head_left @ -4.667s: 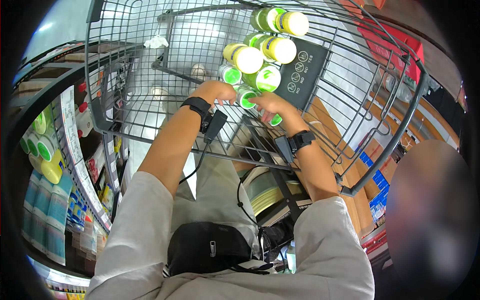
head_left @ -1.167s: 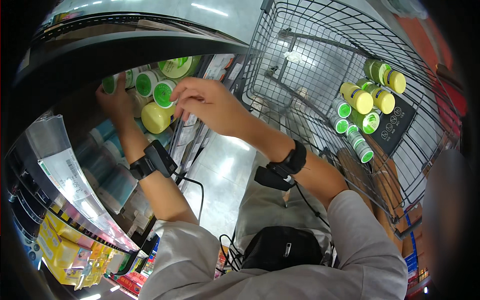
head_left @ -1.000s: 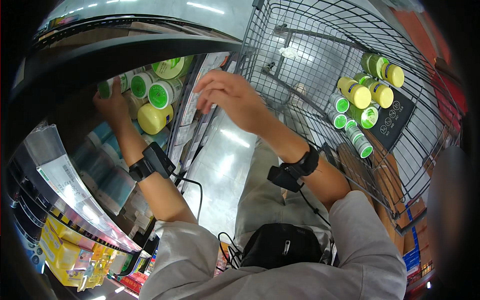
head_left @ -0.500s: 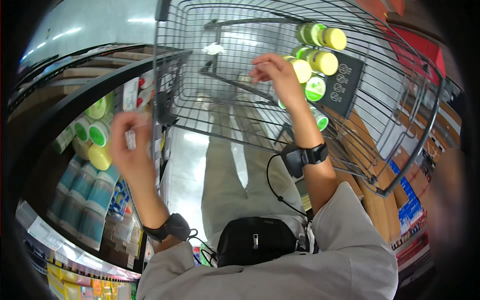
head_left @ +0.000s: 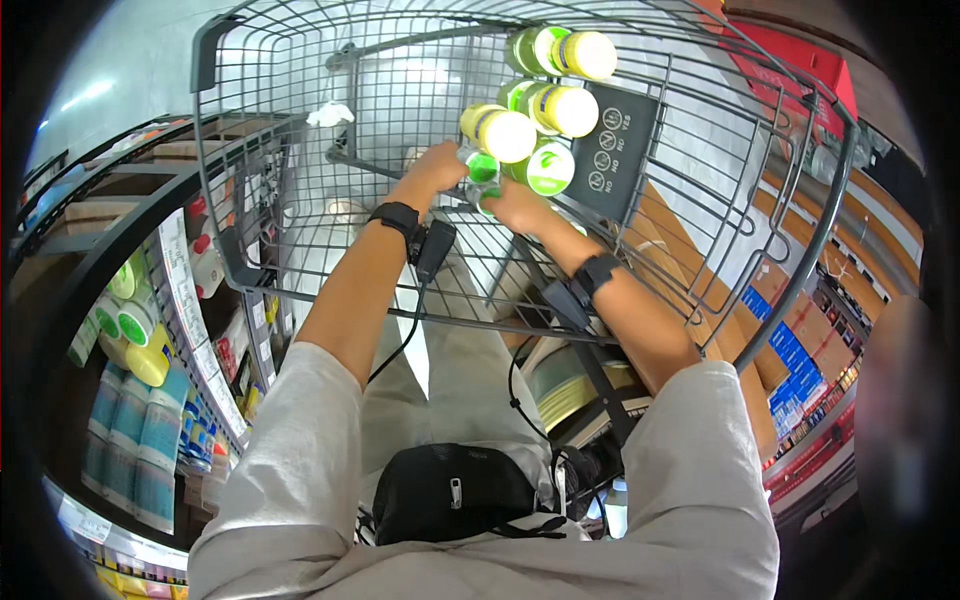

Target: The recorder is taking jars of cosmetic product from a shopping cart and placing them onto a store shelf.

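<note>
Both my hands reach into a black wire shopping cart (head_left: pixel 300 290). My left hand (head_left: pixel 434 174) is closed on a small clear canister with a green lid (head_left: pixel 481 166). Close beside it, my right hand (head_left: pixel 518 208) closes on another green-lidded canister (head_left: pixel 489 197); its fingers partly cover that one. Just beyond my hands lie canisters with yellow lids (head_left: pixel 512 136) and green lids (head_left: pixel 546 168), on their sides with the lids toward me. Farther back are two more yellow-lidded canisters (head_left: pixel 568 110).
A dark panel with round symbols (head_left: pixel 610 150) lies right of the canisters. At left, a store shelf (head_left: pixel 180 270) holds teal-wrapped canisters (head_left: pixel 155 440) and yellow- and green-lidded ones (head_left: pixel 150 360). Cardboard boxes (head_left: pixel 825 345) and a red box (head_left: pixel 790 65) stand at right.
My left hand has moved from beside the shelf into the cart and closed on a green-lidded canister. My right hand has come down and nearer to green-lidded canisters. The view has shifted.
</note>
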Tool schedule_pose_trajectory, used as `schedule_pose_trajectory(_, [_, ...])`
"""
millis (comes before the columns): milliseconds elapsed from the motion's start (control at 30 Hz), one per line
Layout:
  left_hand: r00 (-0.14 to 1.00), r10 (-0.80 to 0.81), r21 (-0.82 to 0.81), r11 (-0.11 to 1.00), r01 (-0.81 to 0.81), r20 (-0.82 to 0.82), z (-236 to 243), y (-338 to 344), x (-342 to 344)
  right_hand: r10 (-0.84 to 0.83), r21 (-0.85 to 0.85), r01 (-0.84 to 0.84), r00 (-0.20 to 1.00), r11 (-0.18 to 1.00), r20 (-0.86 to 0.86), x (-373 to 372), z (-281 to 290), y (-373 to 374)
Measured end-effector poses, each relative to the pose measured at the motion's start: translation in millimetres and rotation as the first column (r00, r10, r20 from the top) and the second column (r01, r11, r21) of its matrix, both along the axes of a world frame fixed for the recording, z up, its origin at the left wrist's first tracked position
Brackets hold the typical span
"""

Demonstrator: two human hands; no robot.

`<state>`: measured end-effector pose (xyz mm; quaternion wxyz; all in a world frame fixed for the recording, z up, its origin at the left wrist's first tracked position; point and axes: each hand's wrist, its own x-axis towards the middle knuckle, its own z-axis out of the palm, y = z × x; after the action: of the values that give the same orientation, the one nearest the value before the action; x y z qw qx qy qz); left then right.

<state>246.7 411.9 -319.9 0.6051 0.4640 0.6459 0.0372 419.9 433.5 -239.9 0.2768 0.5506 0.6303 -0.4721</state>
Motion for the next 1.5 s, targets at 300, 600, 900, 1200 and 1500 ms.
schedule_pose_trajectory(300, [0.997,0.064,-0.116,0.991,-0.060,0.037,-50.8,-22.7,21.4,-0.633,-0.076,0.634,0.739,0.769,-0.231,-4.1,-62.9,-18.3])
schedule_pose_trajectory(600, [0.760,0.453,-0.380,0.878,-0.291,0.465,10.0,-7.5,-36.1,-0.841,-0.416,0.746,0.533,0.520,-0.097,-32.6,-1.0,-23.4])
schedule_pose_trajectory(900, [0.768,0.399,-0.391,0.896,-0.210,0.501,108.1,-1.6,-108.5,-0.687,-0.520,0.450,0.492,0.727,-0.535,-67.1,72.5,3.0])
schedule_pose_trajectory(1200, [0.326,0.730,-0.411,0.631,-0.658,0.600,204.4,-44.4,-170.7,0.309,0.472,0.154,0.576,0.868,-0.757,-139.7,160.6,19.5])
schedule_pose_trajectory(1500, [0.463,0.729,-0.162,0.607,-0.778,0.504,274.6,-88.8,-187.8,-0.660,-0.532,0.433,0.231,0.727,-0.715,-181.1,145.5,-23.8])
